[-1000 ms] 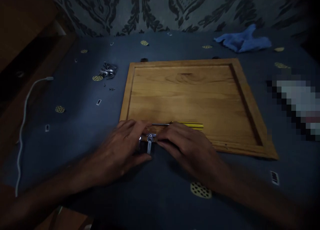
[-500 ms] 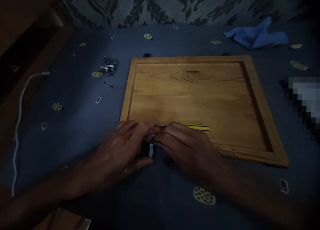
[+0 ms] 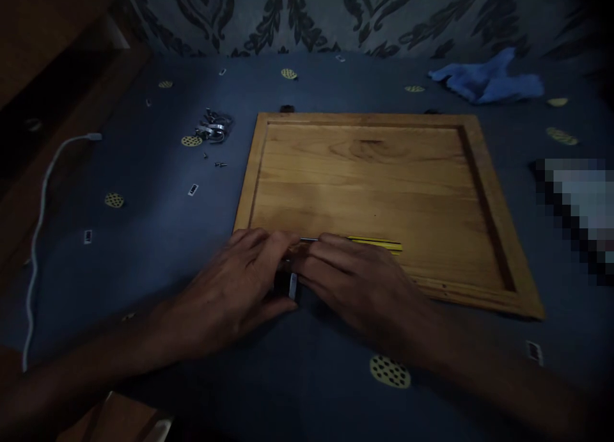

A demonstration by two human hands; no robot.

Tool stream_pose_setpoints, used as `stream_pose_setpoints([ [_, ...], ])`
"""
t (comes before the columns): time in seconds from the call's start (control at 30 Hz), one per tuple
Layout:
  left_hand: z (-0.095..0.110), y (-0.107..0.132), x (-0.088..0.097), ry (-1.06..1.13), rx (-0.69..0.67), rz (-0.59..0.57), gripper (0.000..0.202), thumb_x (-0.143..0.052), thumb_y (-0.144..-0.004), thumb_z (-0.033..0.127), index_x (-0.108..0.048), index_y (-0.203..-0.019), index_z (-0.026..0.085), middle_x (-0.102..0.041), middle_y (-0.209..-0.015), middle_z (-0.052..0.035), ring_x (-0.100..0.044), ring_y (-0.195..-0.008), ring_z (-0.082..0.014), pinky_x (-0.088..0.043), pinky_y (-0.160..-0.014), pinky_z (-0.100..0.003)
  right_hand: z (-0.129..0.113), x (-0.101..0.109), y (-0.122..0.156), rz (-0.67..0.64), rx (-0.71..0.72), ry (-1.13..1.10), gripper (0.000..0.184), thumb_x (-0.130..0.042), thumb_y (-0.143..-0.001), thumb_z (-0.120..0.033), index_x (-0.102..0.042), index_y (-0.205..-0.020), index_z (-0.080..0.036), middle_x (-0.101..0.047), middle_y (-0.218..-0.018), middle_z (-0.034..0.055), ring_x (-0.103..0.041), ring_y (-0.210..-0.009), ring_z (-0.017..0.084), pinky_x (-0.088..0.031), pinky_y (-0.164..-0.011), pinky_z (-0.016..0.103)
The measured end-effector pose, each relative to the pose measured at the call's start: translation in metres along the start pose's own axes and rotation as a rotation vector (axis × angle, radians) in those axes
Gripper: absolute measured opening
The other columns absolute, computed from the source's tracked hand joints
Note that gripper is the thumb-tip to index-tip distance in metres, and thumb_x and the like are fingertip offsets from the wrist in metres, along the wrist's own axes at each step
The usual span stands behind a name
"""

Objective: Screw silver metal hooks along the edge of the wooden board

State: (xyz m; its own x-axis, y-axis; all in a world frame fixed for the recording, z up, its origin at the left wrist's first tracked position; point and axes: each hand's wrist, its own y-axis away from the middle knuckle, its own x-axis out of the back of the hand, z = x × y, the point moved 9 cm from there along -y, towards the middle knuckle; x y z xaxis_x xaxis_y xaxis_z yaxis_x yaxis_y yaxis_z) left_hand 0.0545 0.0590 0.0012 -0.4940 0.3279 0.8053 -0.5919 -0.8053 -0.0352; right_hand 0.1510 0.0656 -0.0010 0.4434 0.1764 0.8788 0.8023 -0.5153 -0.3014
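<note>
Head view: shows metal fitting (image 3: pixel 293 286) at near edge of wooden panel (image 3: pixel 374 186), toward left corner, long axis near-to-far. Sits between left hand (image 3: pixel 235 282), thumb spread, and right hand (image 3: pixel 357 272), fingers bunched (neither clearly nearer). Cannot confirm pinch by either.

Looks like home: damask-patterned backdrop (image 3: pixel 326 16), printed blue cloth (image 3: pixel 158 237).

"How does the left forearm (image 3: pixel 129 349) look, toward eight o'clock?"
"Bare and dimly lit; so is the right forearm (image 3: pixel 480 359), toward four."
"And the left hand (image 3: pixel 235 282)?"
"Bare, like the right hand (image 3: pixel 359 279)."
</note>
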Motion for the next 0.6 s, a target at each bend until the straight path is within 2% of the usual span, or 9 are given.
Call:
stream_pose_setpoints([
  [0.1, 0.001, 0.001, 0.001, -0.002, 0.001, -0.004, 0.053, -0.073, -0.096, 0.023, -0.040, -0.138, 0.023, -0.068, -0.125, -0.0103, -0.064, -0.115, -0.0300, -0.056, -0.096, -0.046, 0.007, 0.010, 0.004, 0.041, -0.070, -0.066, 0.023, -0.050, -0.106, -0.020, -0.068, -0.120, -0.018, -0.075, -0.096, 0.0063, -0.068, -0.083, 0.020, -0.055, -0.068, 0.033],
  [0.17, 0.000, 0.002, 0.001, -0.005, 0.007, -0.005, 0.055, -0.073, -0.095, 0.022, -0.039, -0.139, 0.024, -0.067, -0.127, -0.0096, -0.063, -0.117, -0.0292, -0.055, -0.097, -0.045, 0.012, 0.021, 0.010, 0.114, -0.095, -0.100, 0.022, -0.051, -0.107, -0.023, -0.065, -0.123, -0.019, -0.074, -0.092, 0.0040, -0.067, -0.079, 0.018, -0.054, -0.067, 0.031],
  [0.23, -0.001, 0.003, 0.000, -0.003, 0.011, -0.004, 0.057, -0.075, -0.095, 0.023, -0.038, -0.139, 0.025, -0.066, -0.129, -0.0089, -0.063, -0.119, -0.0285, -0.055, -0.098, -0.045, 0.019, 0.032, 0.019, 0.188, -0.118, -0.066, 0.018, -0.054, -0.106, -0.021, -0.065, -0.120, -0.019, -0.072, -0.088, 0.0031, -0.067, -0.077, 0.018, -0.054, -0.067, 0.031],
  [0.33, -0.006, 0.004, -0.001, 0.000, 0.035, 0.003, 0.060, -0.077, -0.093, 0.023, -0.039, -0.140, 0.026, -0.066, -0.129, -0.0072, -0.063, -0.118, -0.0270, -0.054, -0.100, -0.043, 0.029, 0.044, 0.030, 0.262, -0.139, 0.113, 0.014, -0.059, -0.103, -0.020, -0.067, -0.113, -0.014, -0.072, -0.089, 0.0081, -0.067, -0.080, 0.021, -0.054, -0.068, 0.034],
  [0.4, -0.009, 0.004, -0.003, 0.014, 0.061, 0.005, 0.063, -0.079, -0.092, 0.024, -0.040, -0.141, 0.028, -0.066, -0.129, -0.0056, -0.063, -0.118, -0.0263, -0.054, -0.101, -0.042, 0.036, 0.046, 0.035, 0.276, -0.156, 0.212, 0.016, -0.061, -0.102, -0.022, -0.068, -0.112, -0.012, -0.072, -0.097, 0.0139, -0.068, -0.087, 0.025, -0.055, -0.071, 0.037],
  [0.47, -0.012, 0.005, -0.003, 0.032, 0.084, 0.004, 0.065, -0.079, -0.091, 0.024, -0.039, -0.142, 0.031, -0.065, -0.129, -0.0043, -0.062, -0.119, -0.0264, -0.054, -0.102, -0.043, 0.039, 0.046, 0.039, 0.290, -0.177, 0.242, 0.017, -0.059, -0.103, -0.024, -0.068, -0.113, -0.014, -0.071, -0.104, 0.0162, -0.068, -0.091, 0.028, -0.055, -0.073, 0.040],
  [0.6, -0.015, 0.007, -0.004, 0.033, 0.118, -0.004, 0.066, -0.079, -0.091, 0.023, -0.039, -0.142, 0.033, -0.064, -0.128, -0.0037, -0.062, -0.119, -0.0271, -0.055, -0.100, -0.044, 0.019, 0.039, 0.040, 0.337, -0.078, 0.125, 0.012, -0.060, -0.102, -0.020, -0.066, -0.113, -0.020, -0.072, -0.103, 0.0087, -0.066, -0.087, 0.023, -0.055, -0.073, 0.038],
])
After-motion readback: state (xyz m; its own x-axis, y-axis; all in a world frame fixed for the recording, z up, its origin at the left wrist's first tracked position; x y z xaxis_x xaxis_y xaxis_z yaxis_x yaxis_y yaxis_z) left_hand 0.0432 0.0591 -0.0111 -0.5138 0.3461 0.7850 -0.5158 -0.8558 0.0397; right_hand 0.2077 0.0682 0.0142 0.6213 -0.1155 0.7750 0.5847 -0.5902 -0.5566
